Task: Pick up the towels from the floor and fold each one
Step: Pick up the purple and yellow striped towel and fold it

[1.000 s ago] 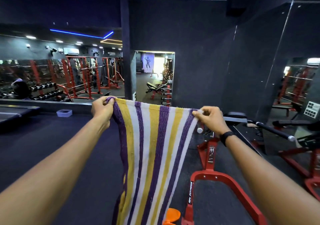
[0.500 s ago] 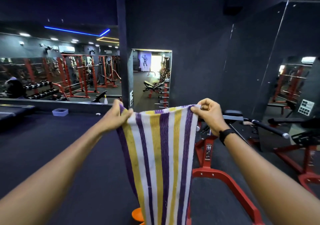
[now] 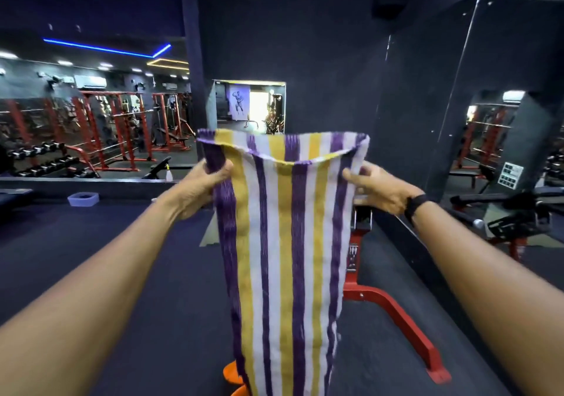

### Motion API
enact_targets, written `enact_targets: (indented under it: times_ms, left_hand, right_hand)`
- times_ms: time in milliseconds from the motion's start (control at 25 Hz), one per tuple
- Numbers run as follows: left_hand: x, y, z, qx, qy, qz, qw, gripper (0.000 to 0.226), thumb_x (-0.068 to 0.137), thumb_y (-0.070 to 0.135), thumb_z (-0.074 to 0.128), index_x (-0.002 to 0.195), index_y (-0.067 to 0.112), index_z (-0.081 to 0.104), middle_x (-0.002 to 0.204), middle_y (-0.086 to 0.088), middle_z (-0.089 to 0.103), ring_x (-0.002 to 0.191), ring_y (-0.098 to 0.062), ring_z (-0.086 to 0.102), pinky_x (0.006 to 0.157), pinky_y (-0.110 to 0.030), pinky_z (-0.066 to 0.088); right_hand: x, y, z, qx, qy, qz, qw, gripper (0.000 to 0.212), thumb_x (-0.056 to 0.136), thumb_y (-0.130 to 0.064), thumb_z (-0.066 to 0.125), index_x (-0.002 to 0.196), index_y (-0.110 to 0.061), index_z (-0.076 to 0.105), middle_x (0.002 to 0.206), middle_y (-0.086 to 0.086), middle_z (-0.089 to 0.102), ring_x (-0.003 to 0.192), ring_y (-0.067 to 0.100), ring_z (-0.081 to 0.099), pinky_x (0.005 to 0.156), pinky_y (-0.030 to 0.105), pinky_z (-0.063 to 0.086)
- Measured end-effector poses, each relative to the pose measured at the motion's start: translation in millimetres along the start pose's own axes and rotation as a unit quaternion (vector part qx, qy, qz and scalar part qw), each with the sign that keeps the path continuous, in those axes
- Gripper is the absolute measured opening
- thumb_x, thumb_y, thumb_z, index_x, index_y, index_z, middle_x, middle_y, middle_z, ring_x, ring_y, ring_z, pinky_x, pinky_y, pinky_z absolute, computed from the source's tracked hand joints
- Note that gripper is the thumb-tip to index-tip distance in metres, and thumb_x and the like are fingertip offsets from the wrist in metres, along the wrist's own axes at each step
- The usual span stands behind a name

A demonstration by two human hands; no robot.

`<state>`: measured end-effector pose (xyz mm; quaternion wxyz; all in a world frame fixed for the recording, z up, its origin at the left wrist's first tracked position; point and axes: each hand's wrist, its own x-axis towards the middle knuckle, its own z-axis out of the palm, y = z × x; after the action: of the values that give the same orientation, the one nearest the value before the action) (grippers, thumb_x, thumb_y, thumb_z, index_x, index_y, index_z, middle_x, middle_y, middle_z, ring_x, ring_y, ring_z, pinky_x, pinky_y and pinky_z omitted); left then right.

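Hanging lengthwise, striped towel (image 3: 283, 243), stripes vertical, hands pinching its side edges

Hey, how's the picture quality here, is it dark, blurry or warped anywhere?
Head view: the gym is dim, lit mainly by ceiling spots and a blue strip light; the doorway is blown out. Wide-angle warping stretches both forearms toward the corners. Slight motion blur softens the striped towel, the left hand and the right hand.
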<state>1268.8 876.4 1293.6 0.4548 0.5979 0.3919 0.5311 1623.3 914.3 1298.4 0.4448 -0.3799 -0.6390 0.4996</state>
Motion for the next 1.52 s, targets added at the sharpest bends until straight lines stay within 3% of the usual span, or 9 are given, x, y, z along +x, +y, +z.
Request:
enact_targets:
  times_ms: [360, 560, 680, 800, 920, 1080, 1160, 1280, 1520]
  left_hand:
    - [-20, -54, -9, 0.087, 0.007, -0.213, 0.973, 0.021, 0.094, 0.027, 0.058, 0.093, 0.012, 0.072, 0.086, -0.002, 0.071, 0.07, -0.009, 0.06, 0.064, -0.022, 0.044]
    - [-9, -11, -7, -0.14, 0.034, -0.05, 0.988, 0.041, 0.079, 0.044, 0.071, 0.106, 0.015, 0.064, 0.086, 0.002, 0.075, 0.075, -0.01, 0.071, 0.064, -0.025, 0.057]
    - [-25, -36, 3, 0.081, -0.014, -0.085, 0.993, 0.081, 0.039, 0.051, 0.091, 0.107, 0.013, 0.067, 0.095, 0.003, 0.075, 0.085, -0.008, 0.07, 0.07, -0.023, 0.057]
    - [-34, -59, -3, 0.092, 0.045, -0.131, 0.986, 0.055, 0.06, 0.04, 0.087, 0.105, 0.012, 0.071, 0.099, -0.004, 0.075, 0.09, -0.013, 0.07, 0.077, -0.024, 0.057]
    - [-40, -49, -16, 0.149, 0.043, -0.249, 0.956, 0.02, 0.076, 0.025, 0.079, 0.081, 0.011, 0.066, 0.057, 0.003, 0.067, 0.048, -0.009, 0.061, 0.046, -0.015, 0.047]
    - [-34, -30, -13, -0.006, 0.025, -0.171, 0.985, 0.074, 0.027, 0.048, 0.096, 0.087, 0.011, 0.073, 0.075, -0.003, 0.073, 0.063, -0.014, 0.068, 0.056, -0.023, 0.055]
    - [-34, -29, -7, -0.056, -0.018, -0.117, 0.991, 0.088, 0.028, 0.049, 0.095, 0.106, 0.016, 0.071, 0.095, -0.004, 0.075, 0.079, -0.015, 0.072, 0.061, -0.026, 0.057]
    - [-47, -43, 8, 0.133, -0.108, -0.188, 0.967, 0.064, 0.051, 0.036, 0.092, 0.104, 0.012, 0.066, 0.087, 0.0, 0.073, 0.075, -0.013, 0.069, 0.059, -0.022, 0.054]
    - [-42, -43, 3, 0.098, -0.077, -0.254, 0.959, 0.059, 0.053, 0.043, 0.09, 0.097, 0.01, 0.069, 0.07, 0.001, 0.068, 0.057, -0.007, 0.061, 0.061, -0.022, 0.051]
  right_hand:
    - [-22, 66, 9, -0.05, -0.025, 0.115, 0.992, 0.011, 0.095, -0.018, 0.056, 0.09, -0.014, 0.065, 0.071, -0.006, 0.066, 0.057, 0.001, 0.055, 0.055, 0.017, 0.046]
    - [-7, 17, 23, 0.088, -0.015, 0.005, 0.996, 0.039, 0.078, -0.03, 0.067, 0.109, -0.006, 0.062, 0.09, 0.001, 0.074, 0.073, 0.009, 0.07, 0.061, 0.024, 0.057]
    - [-13, 43, 52, -0.02, -0.059, 0.036, 0.997, 0.019, 0.086, -0.01, 0.066, 0.104, -0.006, 0.066, 0.087, -0.001, 0.075, 0.075, 0.007, 0.07, 0.059, 0.017, 0.053]
    - [-15, 75, 58, -0.014, -0.022, 0.061, 0.998, 0.009, 0.088, -0.001, 0.062, 0.092, -0.008, 0.068, 0.076, -0.004, 0.074, 0.066, 0.004, 0.068, 0.056, 0.017, 0.053]
    - [-15, 80, 50, -0.021, -0.023, 0.11, 0.993, 0.018, 0.087, -0.011, 0.067, 0.1, 0.001, 0.068, 0.087, 0.007, 0.072, 0.067, 0.01, 0.067, 0.063, 0.023, 0.056]
    - [-8, 50, 41, 0.041, -0.028, 0.072, 0.996, 0.062, 0.063, -0.031, 0.082, 0.111, 0.002, 0.06, 0.088, 0.01, 0.07, 0.067, 0.011, 0.069, 0.059, 0.021, 0.056]
    - [-8, 34, 32, 0.088, -0.056, 0.047, 0.993, 0.049, 0.071, -0.024, 0.074, 0.113, -0.002, 0.062, 0.097, 0.008, 0.073, 0.08, 0.014, 0.072, 0.069, 0.026, 0.059]
    - [-20, 46, 32, -0.013, -0.087, 0.098, 0.991, 0.026, 0.082, -0.001, 0.067, 0.108, -0.003, 0.065, 0.092, 0.005, 0.075, 0.078, 0.014, 0.072, 0.064, 0.026, 0.058]
    - [-25, 61, 19, -0.018, -0.052, 0.159, 0.986, 0.041, 0.054, -0.015, 0.088, 0.089, -0.001, 0.073, 0.09, 0.015, 0.074, 0.075, 0.02, 0.072, 0.069, 0.031, 0.06]
